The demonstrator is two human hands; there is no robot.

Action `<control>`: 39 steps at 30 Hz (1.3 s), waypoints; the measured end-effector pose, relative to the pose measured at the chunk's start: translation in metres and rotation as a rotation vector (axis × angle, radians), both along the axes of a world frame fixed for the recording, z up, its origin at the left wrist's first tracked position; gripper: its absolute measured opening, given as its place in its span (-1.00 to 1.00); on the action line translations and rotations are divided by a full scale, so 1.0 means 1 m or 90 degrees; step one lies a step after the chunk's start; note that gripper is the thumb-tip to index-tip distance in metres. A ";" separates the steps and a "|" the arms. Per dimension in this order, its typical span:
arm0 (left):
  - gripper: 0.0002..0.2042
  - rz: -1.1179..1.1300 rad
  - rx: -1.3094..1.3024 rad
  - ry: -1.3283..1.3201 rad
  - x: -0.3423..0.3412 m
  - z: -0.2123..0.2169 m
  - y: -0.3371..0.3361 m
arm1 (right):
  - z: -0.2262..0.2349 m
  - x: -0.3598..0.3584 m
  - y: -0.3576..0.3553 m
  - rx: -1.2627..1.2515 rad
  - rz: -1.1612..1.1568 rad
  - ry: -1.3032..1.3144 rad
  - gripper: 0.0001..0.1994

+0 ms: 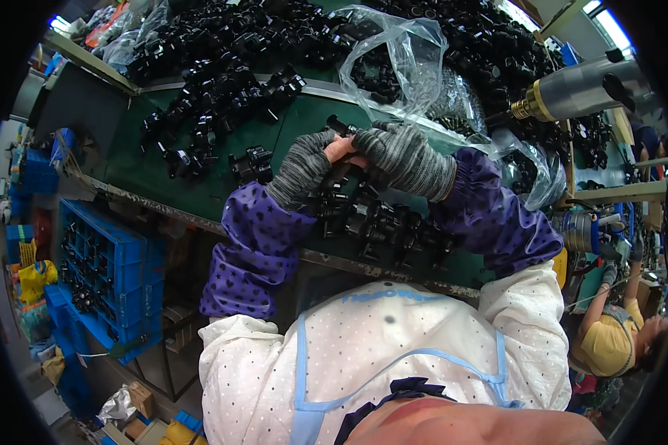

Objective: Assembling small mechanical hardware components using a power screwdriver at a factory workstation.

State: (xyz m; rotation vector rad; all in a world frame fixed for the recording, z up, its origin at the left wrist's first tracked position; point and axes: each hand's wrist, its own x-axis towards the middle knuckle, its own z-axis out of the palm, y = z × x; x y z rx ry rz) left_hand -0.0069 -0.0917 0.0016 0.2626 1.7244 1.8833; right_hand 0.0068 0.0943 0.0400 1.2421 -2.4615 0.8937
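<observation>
My left hand (304, 165) and my right hand (404, 153), both in grey knitted fingerless gloves, meet above the green worktable (200, 185). Their fingers are closed together on a small black plastic part (340, 124), whose upper end sticks out past the fingertips; the rest is hidden. Just below my hands lies a row of similar black moulded parts (382, 222), partly behind my wrists. A single black part (252, 163) sits left of my left hand. Farther up, a loose heap of black parts (215, 104) spreads over the table.
A clear plastic bag (430, 63) lies beyond my right hand among more black parts. At the upper right hangs a silver cylindrical tool (590, 87) with a brass-coloured fitting. A blue crate (152, 282) holding black parts stands left below the table. At right is another person (608, 345).
</observation>
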 end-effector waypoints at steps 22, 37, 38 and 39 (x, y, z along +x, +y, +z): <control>-0.50 0.203 -0.596 0.440 -0.121 -0.028 -0.028 | -0.019 -0.052 0.001 -0.018 -0.232 -0.186 -0.84; -0.57 0.138 -0.206 0.266 -0.017 0.004 0.002 | 0.009 -0.032 -0.026 0.357 -0.210 0.157 -0.83; -0.56 0.146 -0.213 0.372 -0.008 0.010 0.009 | -0.002 -0.041 -0.018 0.221 -0.196 -0.002 -0.87; -0.55 0.159 -0.217 0.480 0.002 0.014 0.015 | -0.015 -0.044 -0.014 0.222 -0.199 0.000 -0.87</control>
